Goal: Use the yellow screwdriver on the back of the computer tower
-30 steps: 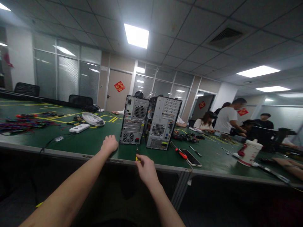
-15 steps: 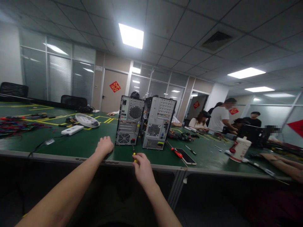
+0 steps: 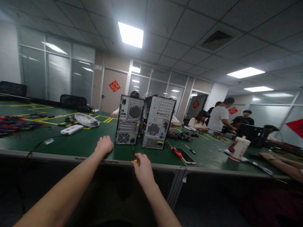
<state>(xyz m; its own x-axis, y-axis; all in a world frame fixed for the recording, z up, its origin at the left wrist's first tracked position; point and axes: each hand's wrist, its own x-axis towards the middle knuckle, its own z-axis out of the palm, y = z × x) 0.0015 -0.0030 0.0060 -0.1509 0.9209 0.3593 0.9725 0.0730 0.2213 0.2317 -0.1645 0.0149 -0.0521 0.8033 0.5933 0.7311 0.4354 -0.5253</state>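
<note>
Two computer tower cases stand side by side on the green table [image 3: 94, 143], their rear panels facing me. In my right hand [image 3: 143, 167] is a screwdriver [image 3: 133, 154] with a dark and yellow handle. Its thin shaft points forward to the bottom edge of the left computer case [image 3: 127, 126], near the power socket; whether the tip sits in a screw is too small to tell. My left hand [image 3: 104, 145] rests on the table just left of that case, fingers curled in and their inner side hidden. Right of it is the other computer case [image 3: 155, 126], untouched.
Near the right case lie a red-handled screwdriver [image 3: 177, 153], a phone [image 3: 186, 156] and a slim tool [image 3: 190, 149]. A white bottle [image 3: 239, 148] stands farther right, by another person's arms [image 3: 281, 162]. Leftward are a power strip [image 3: 71, 129], a white round object [image 3: 86, 119] and coloured cables [image 3: 19, 126].
The screwdriver's handle has turned in my right hand, showing more dark and less yellow. My left hand stays in place. The view has shifted very slightly.
</note>
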